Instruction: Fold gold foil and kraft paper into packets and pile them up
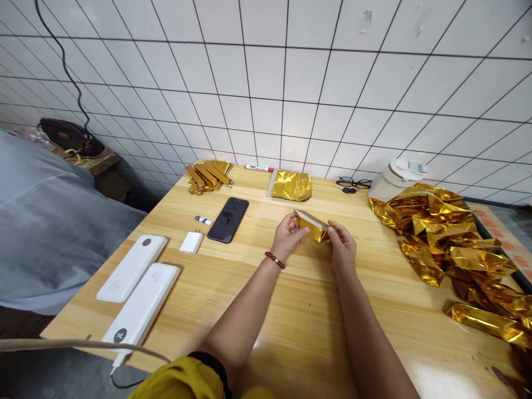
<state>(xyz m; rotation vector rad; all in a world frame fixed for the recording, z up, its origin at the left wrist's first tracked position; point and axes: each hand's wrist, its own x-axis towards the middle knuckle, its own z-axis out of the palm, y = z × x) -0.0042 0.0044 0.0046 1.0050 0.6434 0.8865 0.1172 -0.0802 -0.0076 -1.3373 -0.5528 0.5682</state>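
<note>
Over the middle of the tabletop [208, 277], we hold a small folded piece of gold foil paper [316, 229] between both hands, its pale face turned up and its shiny gold side towards us. Our left hand [290, 231] pinches its left end, thumb on the gold side, and our right hand [343, 242] grips the opposite end between thumb and fingers. We wear a dark red bead bracelet [275, 260] on the left wrist. Just beyond the hands, near the tiled wall [266, 72], we see a flat gold packet [293, 185] with a pale strip along its left edge, and behind that a red-and-white marker [258, 168]. Further left lies a pile of gold strips [209, 174]. To our right, a large crumpled heap of gold foil [440, 221] spreads down the tabletop, with a whitish lidded container [386, 180] behind it and dark-framed glasses [354, 182] near that container. To our left we have a black phone [228, 220], a white charger [191, 242] and two white power banks [143, 305] side by side, the nearer one with a cable [118, 361] plugged in. Beyond that edge, we make out a person's grey shirt [50, 221].
</note>
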